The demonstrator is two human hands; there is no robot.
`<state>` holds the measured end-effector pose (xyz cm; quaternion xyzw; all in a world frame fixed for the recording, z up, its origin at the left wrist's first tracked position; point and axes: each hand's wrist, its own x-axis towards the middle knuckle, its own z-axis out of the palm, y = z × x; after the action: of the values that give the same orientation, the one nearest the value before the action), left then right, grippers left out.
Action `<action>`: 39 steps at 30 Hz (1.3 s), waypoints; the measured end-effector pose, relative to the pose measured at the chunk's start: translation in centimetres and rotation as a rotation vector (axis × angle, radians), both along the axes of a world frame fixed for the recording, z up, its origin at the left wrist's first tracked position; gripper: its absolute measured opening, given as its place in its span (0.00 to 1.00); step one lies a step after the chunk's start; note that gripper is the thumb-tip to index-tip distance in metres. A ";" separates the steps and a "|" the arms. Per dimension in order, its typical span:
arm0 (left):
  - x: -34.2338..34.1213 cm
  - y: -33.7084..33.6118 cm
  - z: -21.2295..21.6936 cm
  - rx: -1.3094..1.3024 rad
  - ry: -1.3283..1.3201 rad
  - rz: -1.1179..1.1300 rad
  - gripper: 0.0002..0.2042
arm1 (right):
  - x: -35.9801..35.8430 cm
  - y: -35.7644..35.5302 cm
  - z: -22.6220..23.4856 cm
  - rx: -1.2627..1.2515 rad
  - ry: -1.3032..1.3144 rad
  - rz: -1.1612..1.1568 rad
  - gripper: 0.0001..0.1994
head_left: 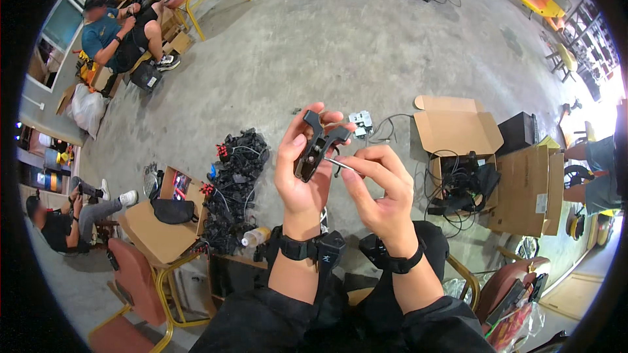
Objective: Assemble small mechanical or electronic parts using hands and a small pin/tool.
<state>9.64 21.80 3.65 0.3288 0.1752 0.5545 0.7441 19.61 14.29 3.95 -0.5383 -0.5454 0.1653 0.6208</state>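
Held up in front of me, my left hand (297, 176) is closed around a black two-pronged plastic part (315, 147), its prongs pointing up and to the right. From the right, my right hand (386, 193) pinches a thin metal rod (335, 163) between thumb and fingers. The rod's far end meets the lower middle of the black part; whether it sits in a hole is too small to tell. A short dark curved piece hangs just below the rod. Black straps with small black devices are on both my wrists.
Left of my hands lies a heap of black parts and cables (235, 189), with a bottle (255, 236) nearby. An open cardboard box (458, 131) of cables stands right. Chairs (134, 274) flank me. A seated person (114, 33) is far left, another (62, 225) nearer; someone stands right.
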 end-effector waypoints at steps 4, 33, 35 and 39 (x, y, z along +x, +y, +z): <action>-0.2 0.5 -0.6 0.055 -0.034 -0.035 0.25 | 0.0 0.1 0.1 0.024 -0.058 -0.041 0.13; -0.8 0.5 0.0 -0.184 -0.238 -0.022 0.23 | -0.4 0.3 -0.4 0.026 -0.185 -0.046 0.12; -0.9 0.6 -0.2 -0.194 -0.252 -0.017 0.23 | -0.4 0.3 -0.5 0.020 -0.179 -0.040 0.11; -1.2 0.8 -0.5 -0.114 -0.167 -0.063 0.23 | -0.4 0.3 -0.7 0.023 -0.194 -0.043 0.10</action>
<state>8.45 22.62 3.15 0.2439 0.1332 0.5455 0.7907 19.17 14.60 3.27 -0.5561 -0.5933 0.0927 0.5746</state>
